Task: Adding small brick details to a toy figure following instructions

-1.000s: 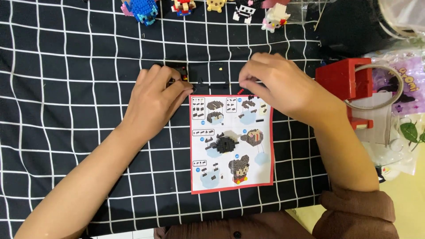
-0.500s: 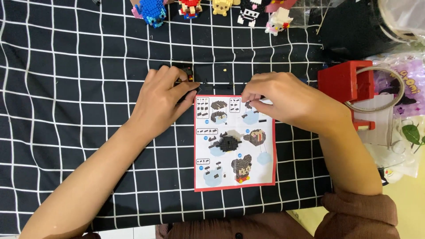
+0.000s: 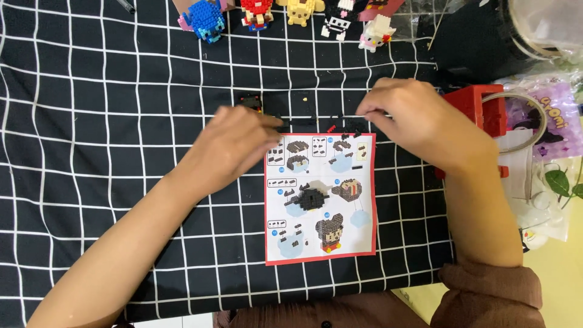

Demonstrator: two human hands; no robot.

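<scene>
Checked black cloth (image 3: 109, 121), instruction sheet (image 3: 320, 200), hands (image 3: 243, 143) over loose bricks (image 3: 340, 124) (grip unclear)

A rectangular instruction sheet (image 3: 320, 199), white with a red border and pictured building steps, is laid flat on the checked cloth; a purple printed plastic packet (image 3: 549, 118) is seen at the right edge
</scene>
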